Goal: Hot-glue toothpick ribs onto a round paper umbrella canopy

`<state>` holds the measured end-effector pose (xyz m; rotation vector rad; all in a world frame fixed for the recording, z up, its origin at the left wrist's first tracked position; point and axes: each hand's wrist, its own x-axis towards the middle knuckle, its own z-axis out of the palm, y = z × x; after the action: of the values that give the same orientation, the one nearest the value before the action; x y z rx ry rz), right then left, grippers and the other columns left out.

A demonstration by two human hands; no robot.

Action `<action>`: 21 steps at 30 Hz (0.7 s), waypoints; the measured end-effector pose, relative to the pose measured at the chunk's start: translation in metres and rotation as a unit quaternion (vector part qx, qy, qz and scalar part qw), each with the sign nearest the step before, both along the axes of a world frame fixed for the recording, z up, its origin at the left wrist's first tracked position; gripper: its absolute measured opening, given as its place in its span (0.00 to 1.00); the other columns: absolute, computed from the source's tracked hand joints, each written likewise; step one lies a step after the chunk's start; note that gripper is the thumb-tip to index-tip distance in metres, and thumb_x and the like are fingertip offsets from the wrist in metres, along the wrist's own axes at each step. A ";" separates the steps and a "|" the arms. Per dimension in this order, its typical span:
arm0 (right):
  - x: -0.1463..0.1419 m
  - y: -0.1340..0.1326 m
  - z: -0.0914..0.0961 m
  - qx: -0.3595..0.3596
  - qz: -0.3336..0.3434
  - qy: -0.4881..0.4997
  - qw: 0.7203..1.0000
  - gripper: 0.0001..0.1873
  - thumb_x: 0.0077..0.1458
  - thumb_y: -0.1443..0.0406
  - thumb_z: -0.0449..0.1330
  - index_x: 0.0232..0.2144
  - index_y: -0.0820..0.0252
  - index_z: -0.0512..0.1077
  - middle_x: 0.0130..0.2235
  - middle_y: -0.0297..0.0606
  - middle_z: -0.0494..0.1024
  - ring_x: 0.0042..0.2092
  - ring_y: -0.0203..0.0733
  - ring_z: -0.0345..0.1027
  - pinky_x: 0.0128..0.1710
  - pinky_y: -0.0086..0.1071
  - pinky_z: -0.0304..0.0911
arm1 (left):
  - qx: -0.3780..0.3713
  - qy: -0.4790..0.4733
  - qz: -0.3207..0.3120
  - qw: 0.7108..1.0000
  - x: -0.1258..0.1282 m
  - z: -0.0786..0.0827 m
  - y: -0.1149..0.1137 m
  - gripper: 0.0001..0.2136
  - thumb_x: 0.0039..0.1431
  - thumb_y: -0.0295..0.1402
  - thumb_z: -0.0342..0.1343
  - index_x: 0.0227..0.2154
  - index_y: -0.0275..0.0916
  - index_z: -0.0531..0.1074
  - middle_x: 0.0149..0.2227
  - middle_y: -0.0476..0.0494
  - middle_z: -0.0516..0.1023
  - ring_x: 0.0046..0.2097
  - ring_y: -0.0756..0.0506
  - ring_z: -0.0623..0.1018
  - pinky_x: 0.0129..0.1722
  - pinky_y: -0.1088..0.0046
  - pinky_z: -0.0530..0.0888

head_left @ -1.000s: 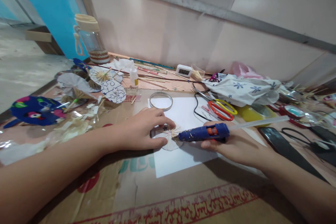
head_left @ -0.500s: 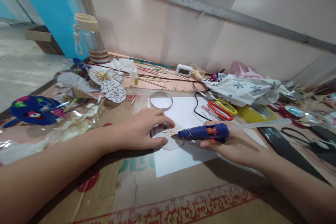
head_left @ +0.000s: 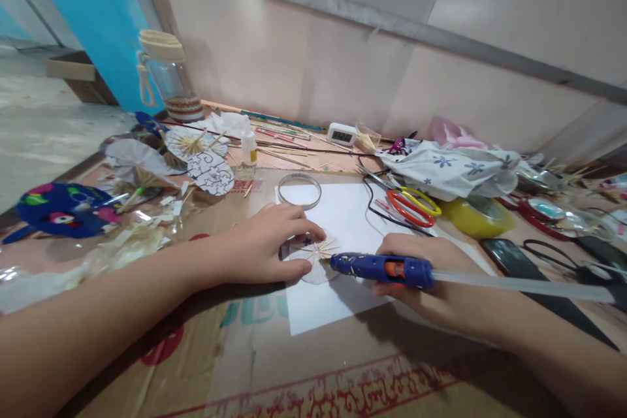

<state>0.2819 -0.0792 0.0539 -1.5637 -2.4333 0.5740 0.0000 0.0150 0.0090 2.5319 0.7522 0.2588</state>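
Note:
My right hand [head_left: 426, 274] is wrapped round a blue hot glue gun [head_left: 377, 268] with a clear glue stick [head_left: 519, 284] out of its back. The gun's nozzle points left at a small round paper disc [head_left: 321, 269], close to its right side. Thin wooden sticks fan out from the disc's middle. My left hand [head_left: 269, 245] rests at the disc's left side, thumb and forefinger spread on it; the other fingers are partly hidden. Beneath the disc lies a white sheet of paper [head_left: 313, 313]. Just beyond my left hand is a metal ring [head_left: 320, 192].
Cardboard [head_left: 274, 366] covers the table's front. Scissors [head_left: 409, 206], a yellow tape roll [head_left: 480, 215] and a phone [head_left: 509, 261] lie to the right. Farther back stand a small bottle [head_left: 249, 145], a digital clock [head_left: 341, 134] and a glass flask [head_left: 171, 78]. Finished-looking paper fans [head_left: 210, 173] lie left.
The glue gun has turned: its rear and glue stick have swung down and toward me, while the nozzle stays beside the disc. My left hand has hardly moved.

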 end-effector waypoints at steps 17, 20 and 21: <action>0.000 -0.005 -0.011 0.095 0.092 -0.040 0.990 0.04 0.62 0.66 0.57 0.35 0.58 0.72 0.33 0.38 0.80 0.30 0.40 0.71 0.29 0.32 0.57 | -0.009 -0.007 0.000 1.000 -0.001 -0.002 0.000 0.21 0.61 0.40 0.59 0.56 0.44 0.77 0.48 0.40 0.77 0.52 0.36 0.75 0.52 0.58 0.70; -0.001 -0.004 -0.013 0.101 0.086 -0.036 0.990 0.04 0.62 0.66 0.57 0.34 0.57 0.72 0.32 0.37 0.80 0.29 0.40 0.70 0.28 0.31 0.57 | -0.008 -0.004 0.001 1.000 0.000 -0.003 0.001 0.21 0.61 0.40 0.59 0.56 0.44 0.77 0.48 0.40 0.77 0.52 0.36 0.75 0.52 0.58 0.70; -0.001 -0.003 -0.014 0.100 0.077 -0.035 0.991 0.04 0.63 0.65 0.58 0.34 0.57 0.72 0.32 0.37 0.80 0.29 0.40 0.71 0.28 0.31 0.56 | -0.007 -0.003 0.001 1.000 0.000 -0.003 0.001 0.21 0.61 0.40 0.59 0.56 0.44 0.77 0.48 0.40 0.77 0.51 0.36 0.75 0.51 0.58 0.70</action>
<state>0.2809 -0.0825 0.0398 -1.3463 -2.5879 0.2920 0.0002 0.0158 0.0062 2.5168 0.7527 0.2608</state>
